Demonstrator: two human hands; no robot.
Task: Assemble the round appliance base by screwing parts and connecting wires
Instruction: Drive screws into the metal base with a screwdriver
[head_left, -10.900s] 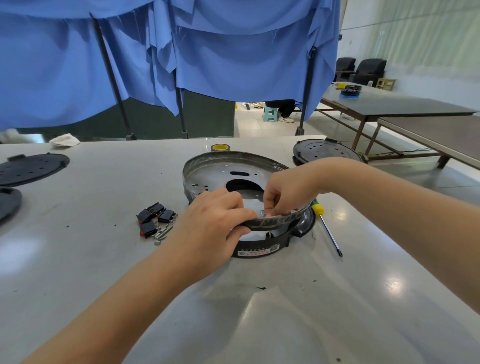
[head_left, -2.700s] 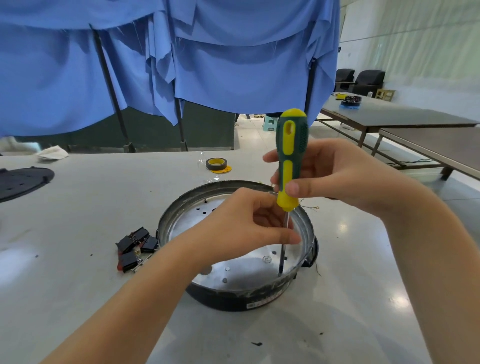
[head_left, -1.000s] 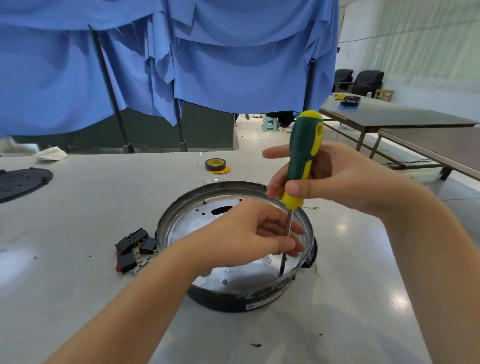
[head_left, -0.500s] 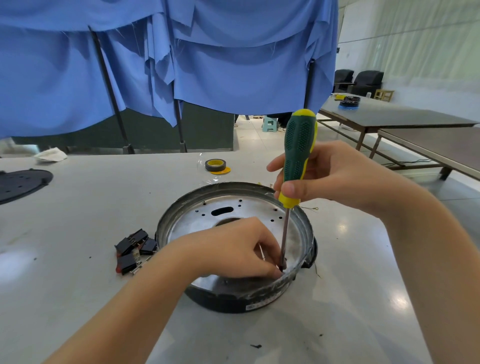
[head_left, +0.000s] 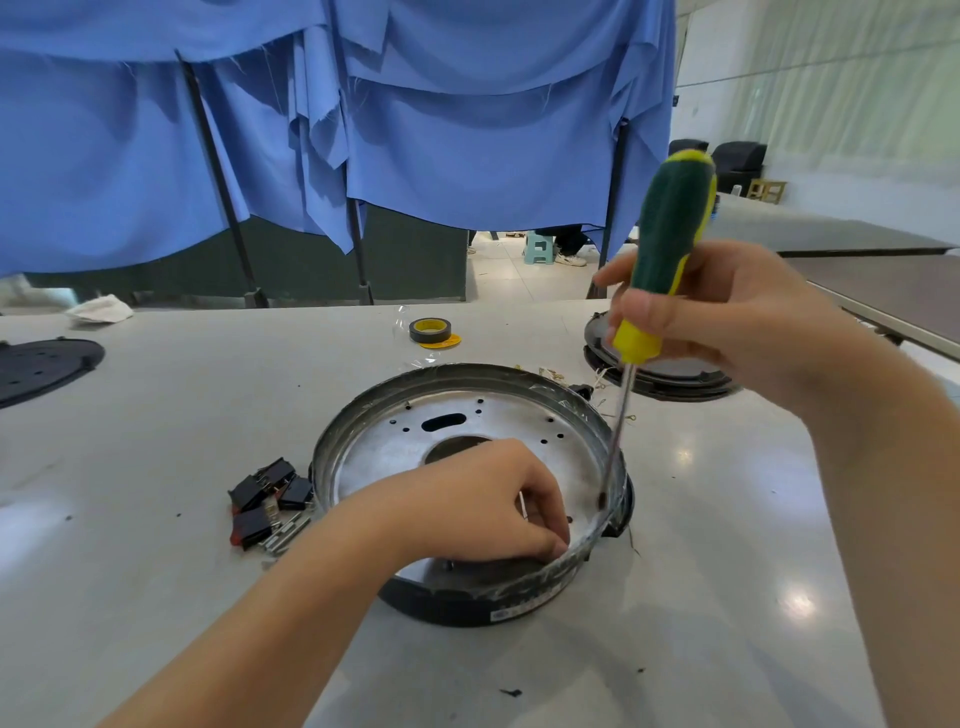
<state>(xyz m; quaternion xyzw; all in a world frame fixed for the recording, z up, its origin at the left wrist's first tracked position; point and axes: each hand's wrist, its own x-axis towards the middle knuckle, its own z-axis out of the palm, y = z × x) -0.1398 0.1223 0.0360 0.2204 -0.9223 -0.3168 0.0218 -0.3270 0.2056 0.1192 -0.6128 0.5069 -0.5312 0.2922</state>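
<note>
The round appliance base, a black body with a silver metal plate inside, sits on the grey table at the middle. My left hand reaches into it at the near rim, fingers curled with their tips down on the plate, pinching a small pale piece that looks like a screw. My right hand grips the green and yellow screwdriver by its handle. The shaft slants down and its tip touches the plate near the right inner wall, a little right of my left fingertips.
Several black switches with metal clips lie left of the base. A roll of tape is behind it. Another round base stands at the back right, a black plate at the far left. Blue curtains hang behind the table.
My left hand has let go of the screwdriver shaft and dropped to the plate at the near rim. The screwdriver has tilted right, its tip shifted toward the right wall.
</note>
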